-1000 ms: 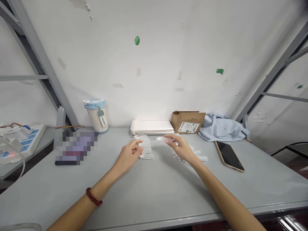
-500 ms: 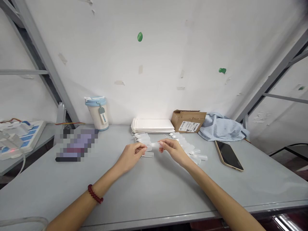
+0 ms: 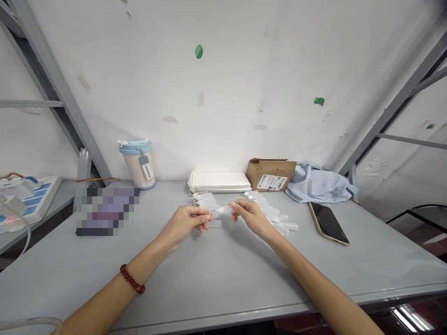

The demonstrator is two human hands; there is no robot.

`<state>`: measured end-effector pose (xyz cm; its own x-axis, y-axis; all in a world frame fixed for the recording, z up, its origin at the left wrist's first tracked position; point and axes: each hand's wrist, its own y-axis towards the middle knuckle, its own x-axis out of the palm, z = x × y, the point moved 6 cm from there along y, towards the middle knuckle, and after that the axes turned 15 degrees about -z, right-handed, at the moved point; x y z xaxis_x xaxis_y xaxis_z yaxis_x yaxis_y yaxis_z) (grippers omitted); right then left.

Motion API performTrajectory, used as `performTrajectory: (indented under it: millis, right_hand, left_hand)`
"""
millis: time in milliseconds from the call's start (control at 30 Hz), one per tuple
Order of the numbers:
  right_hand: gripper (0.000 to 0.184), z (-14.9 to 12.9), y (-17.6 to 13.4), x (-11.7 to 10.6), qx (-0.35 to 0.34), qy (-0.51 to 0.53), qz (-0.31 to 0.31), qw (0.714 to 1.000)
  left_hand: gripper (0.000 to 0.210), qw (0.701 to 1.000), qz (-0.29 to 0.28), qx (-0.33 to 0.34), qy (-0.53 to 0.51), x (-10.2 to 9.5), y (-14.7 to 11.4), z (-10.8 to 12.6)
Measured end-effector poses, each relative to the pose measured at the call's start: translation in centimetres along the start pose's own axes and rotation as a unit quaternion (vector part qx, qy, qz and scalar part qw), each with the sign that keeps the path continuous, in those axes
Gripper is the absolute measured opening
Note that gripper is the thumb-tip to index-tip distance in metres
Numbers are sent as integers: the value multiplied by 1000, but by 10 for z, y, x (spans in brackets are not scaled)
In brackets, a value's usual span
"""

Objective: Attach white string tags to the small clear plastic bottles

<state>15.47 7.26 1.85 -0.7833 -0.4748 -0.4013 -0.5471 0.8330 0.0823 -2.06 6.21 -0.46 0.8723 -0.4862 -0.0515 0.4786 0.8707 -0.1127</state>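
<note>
Between my hands, just above the table, hangs a small translucent white plastic tube (image 3: 225, 210). My right hand (image 3: 249, 215) pinches its right end between thumb and fingers. The thumb and forefinger of my left hand (image 3: 190, 221) are closed at its left end; what exactly they pinch there is too small to make out. Similar tubes with thin loops lie in a row (image 3: 206, 201) behind my left hand. One loose tube (image 3: 214, 224) rests below the held one. A heap of more such tubes (image 3: 270, 211) lies beyond and beside my right hand.
White flat packs (image 3: 220, 180) and an open cardboard box (image 3: 268, 174) stand against the wall, beside a blue cloth (image 3: 317, 184). A phone (image 3: 328, 223) lies at right. At left are a lidded cup (image 3: 137, 165), a pixelated object (image 3: 108, 211) and a power strip (image 3: 31, 202).
The view has shifted slightly, so the scene sits further left. The left hand's fingers have moved a little at the tube's left end; the right hand keeps its pinch.
</note>
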Motion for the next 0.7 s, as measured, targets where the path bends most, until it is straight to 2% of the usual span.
performTrajectory:
  millis: [700]
  right_hand:
    - [36,-2,0,2,-12,4,-17,1000]
  left_hand:
    - [28,999,-13,7,35,-1,0,0]
